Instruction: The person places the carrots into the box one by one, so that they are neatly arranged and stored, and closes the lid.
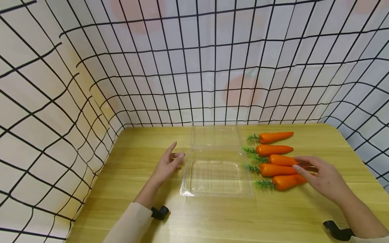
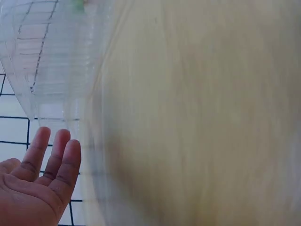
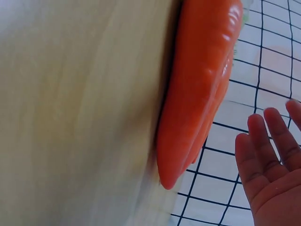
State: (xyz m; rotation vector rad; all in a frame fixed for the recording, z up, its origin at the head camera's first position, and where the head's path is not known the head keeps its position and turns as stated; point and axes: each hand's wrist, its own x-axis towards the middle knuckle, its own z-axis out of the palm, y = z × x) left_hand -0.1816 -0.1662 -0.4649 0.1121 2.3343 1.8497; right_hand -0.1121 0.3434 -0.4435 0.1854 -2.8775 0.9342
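Note:
A clear plastic clamshell box lies unfolded, its base (image 1: 217,194) nearer me and its lid (image 1: 215,136) toward the back. To its left, my left hand (image 1: 166,167) hovers with loosely extended fingers, holding nothing. Several orange carrots with green tops lie in a column right of the box, from the farthest carrot (image 1: 276,136) to the nearest carrot (image 1: 285,182). My right hand (image 1: 325,179) is over the tips of the nearer carrots. In the right wrist view its fingers (image 3: 263,146) are extended, apart from the large orange carrot (image 3: 197,94).
A wooden tabletop (image 1: 206,219) carries everything. Behind it and along both sides hangs a white cloth with a black grid pattern (image 1: 206,81). A black wrist-mounted piece (image 1: 160,213) sits at my left cuff, another (image 1: 337,231) at my right.

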